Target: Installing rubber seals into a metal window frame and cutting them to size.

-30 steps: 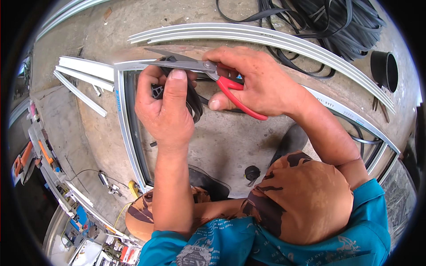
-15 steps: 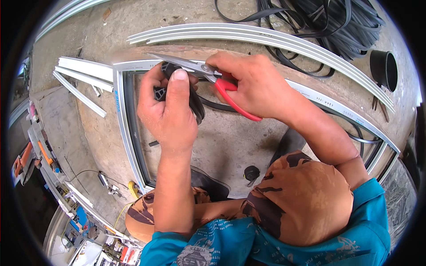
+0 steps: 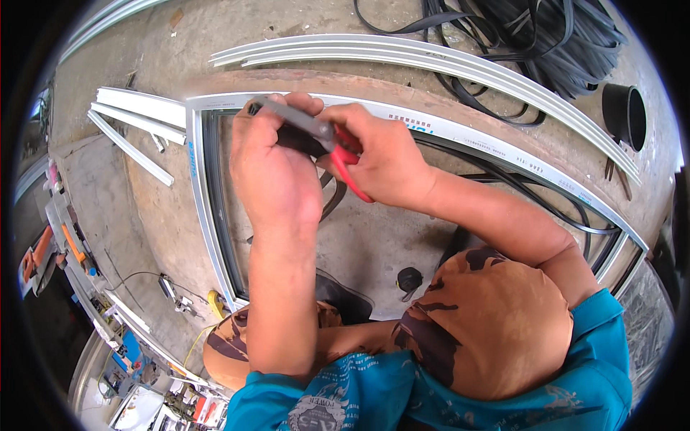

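My left hand (image 3: 277,172) is curled palm-up around a black rubber sealing strip (image 3: 300,141); a cut-looking end shows by its fingertips. My right hand (image 3: 388,154) grips scissors by their red handles (image 3: 348,176). The grey scissor blades (image 3: 296,117) lie across the left fingers and over the strip, slightly blurred, so I cannot tell whether they are apart. Both hands are above the far left part of a silver metal window frame (image 3: 460,128), which lies around my legs. More black strip hangs below the left hand.
Long white profiles (image 3: 402,49) lie beyond the frame, with shorter white pieces (image 3: 140,111) at left. A heap of black strip (image 3: 546,43) and a black cylinder (image 3: 623,115) sit far right. A round black tape measure (image 3: 409,279) rests inside the frame. Tools crowd the left edge.
My left hand has turned palm-up around the strip. The right hand has moved slightly left and nearer, and the scissors now lie over the left fingers.
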The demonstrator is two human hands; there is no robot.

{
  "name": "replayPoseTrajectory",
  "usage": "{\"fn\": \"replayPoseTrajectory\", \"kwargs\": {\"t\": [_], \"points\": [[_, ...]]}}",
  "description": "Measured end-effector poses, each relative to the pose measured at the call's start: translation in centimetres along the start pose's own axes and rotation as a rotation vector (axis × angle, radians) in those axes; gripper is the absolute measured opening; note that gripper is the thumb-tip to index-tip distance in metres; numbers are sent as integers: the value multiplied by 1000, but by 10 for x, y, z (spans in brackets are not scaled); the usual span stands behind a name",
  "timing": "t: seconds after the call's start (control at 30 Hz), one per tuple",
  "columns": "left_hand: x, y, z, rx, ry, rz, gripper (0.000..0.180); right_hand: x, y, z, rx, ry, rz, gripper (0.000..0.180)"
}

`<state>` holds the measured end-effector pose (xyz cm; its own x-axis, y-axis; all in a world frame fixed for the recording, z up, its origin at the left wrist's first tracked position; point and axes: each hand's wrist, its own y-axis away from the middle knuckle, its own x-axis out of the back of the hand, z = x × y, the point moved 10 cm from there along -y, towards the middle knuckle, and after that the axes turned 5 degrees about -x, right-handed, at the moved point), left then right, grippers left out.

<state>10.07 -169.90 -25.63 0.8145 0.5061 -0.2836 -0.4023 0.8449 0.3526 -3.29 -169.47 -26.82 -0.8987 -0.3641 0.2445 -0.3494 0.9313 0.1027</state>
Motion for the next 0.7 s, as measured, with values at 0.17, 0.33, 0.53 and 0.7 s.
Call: {"fn": "replayPoseTrajectory", "kwargs": {"t": [0.17,0.33,0.53,0.7], "points": [[-9,-5,15,-59,181,-188,34,4,-4,16,-210,-393,-112,49],[-17,-2,14,-141,72,-235,38,23,-8,6,-99,-306,78,47],[-24,7,39,-325,-333,-194,22,25,-7,-10,-108,-204,23,48],[-18,5,46,-336,-438,-157,22,41,-20,-19,42,-34,0,44]]}}
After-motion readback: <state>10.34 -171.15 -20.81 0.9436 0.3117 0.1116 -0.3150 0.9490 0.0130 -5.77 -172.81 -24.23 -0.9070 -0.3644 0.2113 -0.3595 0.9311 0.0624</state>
